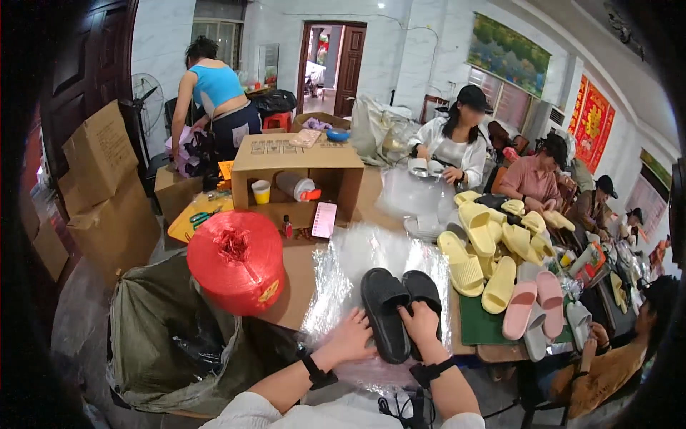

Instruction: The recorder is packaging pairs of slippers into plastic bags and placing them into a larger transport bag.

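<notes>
A pair of black slide slippers (383,314) lies side by side, soles down, over a pile of clear plastic bags (357,257) at the table's front edge. My right hand (423,325) is closed on the pair near the heel ends, its thumb reaching over the inner side of the left slipper. Flat on the plastic, just left of the slippers, rests my left hand (350,336); its fingers are apart and hold nothing I can see. Both wrists wear black straps.
A large red roll of twine (236,264) stands left, above a green sack (153,329). Behind are a cardboard box (300,152) and a phone (324,219). Yellow slippers (475,229) and pink slippers (520,309) crowd the right. Several people work around.
</notes>
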{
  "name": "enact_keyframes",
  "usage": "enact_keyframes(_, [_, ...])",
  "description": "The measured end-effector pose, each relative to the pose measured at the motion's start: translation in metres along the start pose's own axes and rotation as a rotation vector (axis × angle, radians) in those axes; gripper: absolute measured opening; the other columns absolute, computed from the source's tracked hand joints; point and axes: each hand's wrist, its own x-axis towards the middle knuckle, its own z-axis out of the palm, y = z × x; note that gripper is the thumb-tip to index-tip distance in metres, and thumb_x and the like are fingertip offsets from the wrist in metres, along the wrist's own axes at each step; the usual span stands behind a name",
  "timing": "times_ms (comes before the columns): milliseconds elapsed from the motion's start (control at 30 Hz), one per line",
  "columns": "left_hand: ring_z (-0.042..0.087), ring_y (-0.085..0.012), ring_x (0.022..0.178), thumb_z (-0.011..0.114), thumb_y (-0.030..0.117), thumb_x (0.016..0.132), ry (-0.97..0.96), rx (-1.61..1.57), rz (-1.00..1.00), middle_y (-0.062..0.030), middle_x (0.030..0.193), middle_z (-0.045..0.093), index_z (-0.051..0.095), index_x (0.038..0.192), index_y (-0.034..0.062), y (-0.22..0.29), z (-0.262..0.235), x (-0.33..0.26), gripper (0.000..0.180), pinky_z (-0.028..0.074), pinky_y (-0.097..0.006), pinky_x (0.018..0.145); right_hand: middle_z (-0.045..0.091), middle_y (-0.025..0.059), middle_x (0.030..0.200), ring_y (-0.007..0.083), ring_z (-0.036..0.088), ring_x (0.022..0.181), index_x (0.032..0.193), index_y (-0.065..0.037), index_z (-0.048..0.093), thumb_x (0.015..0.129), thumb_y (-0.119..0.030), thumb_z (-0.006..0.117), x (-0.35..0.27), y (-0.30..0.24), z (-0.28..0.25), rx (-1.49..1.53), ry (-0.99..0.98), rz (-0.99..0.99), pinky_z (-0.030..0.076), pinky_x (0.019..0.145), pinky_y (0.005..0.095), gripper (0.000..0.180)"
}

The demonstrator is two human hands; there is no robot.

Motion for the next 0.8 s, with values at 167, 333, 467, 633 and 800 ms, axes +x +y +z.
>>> enact_keyframes(167, [0.034, -0.038, 0.138, 0.061, 0.053, 0.081, -0.043, 0.057, 0.018, -0.0193, 0.144, 0.046, 0.058, 0.129, 0.0043, 0.003, -0.003, 0.003, 0.068, 0.02, -0.05, 0.118, 0.062, 0.0199, 0.078, 0.0411, 0.063, 0.072, 0.072, -0.002, 0.06, 0.086, -0.035, 0.066, 0.0, 0.014, 0.004, 0.065, 0.088, -0.028, 0.05, 0.064, 0.0493, 0.037])
enact_keyframes(333, [0.036, -0.0406, 0.137, 0.056, 0.061, 0.085, 0.025, -0.013, 0.046, -0.0216, 0.146, 0.044, 0.053, 0.137, 0.0091, 0.005, -0.007, 0.005, 0.074, 0.024, -0.05, 0.116, 0.057, 0.0222, 0.073, 0.0429, 0.059, 0.07, 0.069, 0.002, 0.055, 0.086, -0.027, 0.067, 0.006, 0.045, -0.008, 0.097, 0.179, 0.075, 0.046, 0.063, 0.0493, 0.035])
enact_keyframes(467, [0.033, -0.043, 0.139, 0.05, 0.068, 0.086, 0.006, -0.005, 0.035, -0.022, 0.15, 0.038, 0.045, 0.144, 0.0135, 0.004, -0.004, 0.004, 0.08, 0.024, -0.05, 0.115, 0.051, 0.022, 0.071, 0.0425, 0.054, 0.069, 0.071, 0.003, 0.051, 0.085, -0.017, 0.066, -0.012, 0.054, -0.041, 0.125, 0.29, 0.092, 0.042, 0.062, 0.0488, 0.029])
enact_keyframes(633, [0.028, -0.043, 0.142, 0.054, 0.071, 0.082, -0.065, -0.055, 0.012, -0.0224, 0.155, 0.031, 0.042, 0.147, 0.0129, 0.002, -0.009, 0.002, 0.088, 0.02, -0.05, 0.117, 0.048, 0.023, 0.072, 0.0438, 0.049, 0.068, 0.073, 0.006, 0.047, 0.084, -0.009, 0.065, -0.072, 0.053, -0.103, 0.094, 0.303, 0.171, 0.04, 0.062, 0.0458, 0.026])
enact_keyframes(800, [0.026, -0.0444, 0.142, 0.076, 0.056, 0.072, 0.153, -0.205, 0.098, -0.0233, 0.154, 0.029, 0.044, 0.143, 0.0085, -0.001, -0.026, 0.007, 0.091, 0.027, -0.053, 0.114, 0.067, 0.0219, 0.097, 0.0305, 0.065, 0.096, 0.111, 0.012, 0.059, 0.088, 0.002, 0.052, -0.16, 0.105, -0.135, 0.385, 0.364, 0.32, 0.049, 0.087, 0.038, 0.026])
